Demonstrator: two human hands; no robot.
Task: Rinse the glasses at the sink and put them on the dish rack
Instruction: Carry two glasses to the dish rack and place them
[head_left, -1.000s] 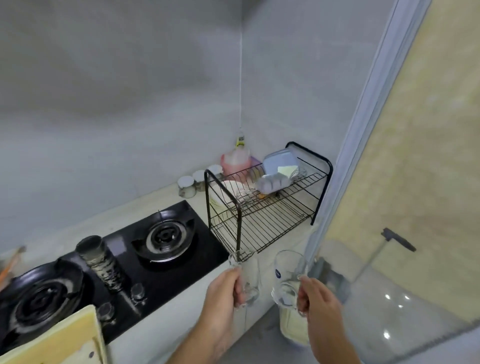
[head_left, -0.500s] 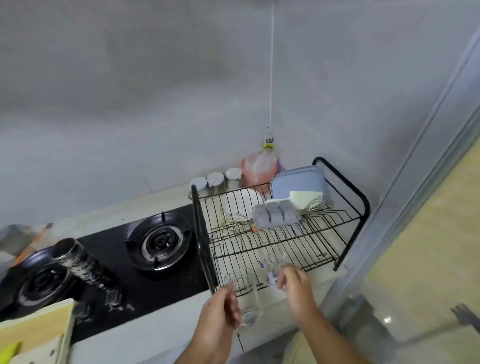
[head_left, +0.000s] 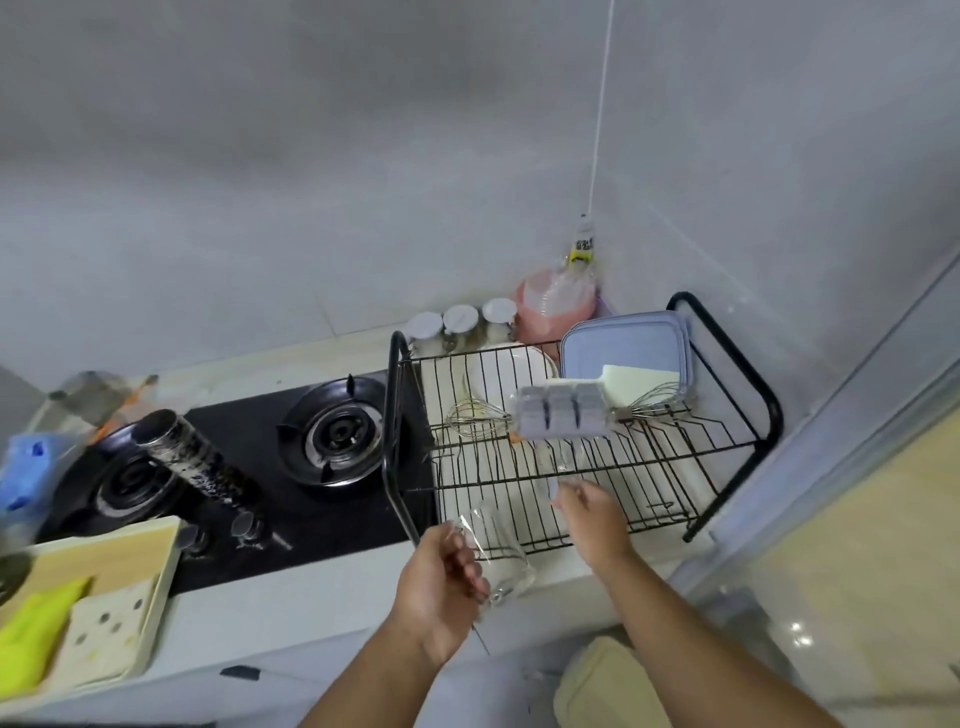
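Observation:
A black wire dish rack (head_left: 727, 457) stands on the counter at the right, against the wall corner. My left hand (head_left: 441, 582) grips a clear glass (head_left: 498, 551) just in front of the rack's front left corner. My right hand (head_left: 592, 514) holds a second clear glass (head_left: 558, 460) over the rack's top shelf, near its front edge. This second glass is hard to make out against the wires.
On the rack lie a white plate (head_left: 509, 374), two whisks (head_left: 475, 418), a grey ice tray (head_left: 561, 410) and a blue lidded box (head_left: 623, 340). A black gas hob (head_left: 332, 436) with a patterned tumbler (head_left: 192, 457) sits to the left. Jars (head_left: 460, 322) line the back wall.
Both hands have carried the glasses forward from the counter edge to the rack. My right hand has moved its glass over the top shelf; the view has shifted to the right.

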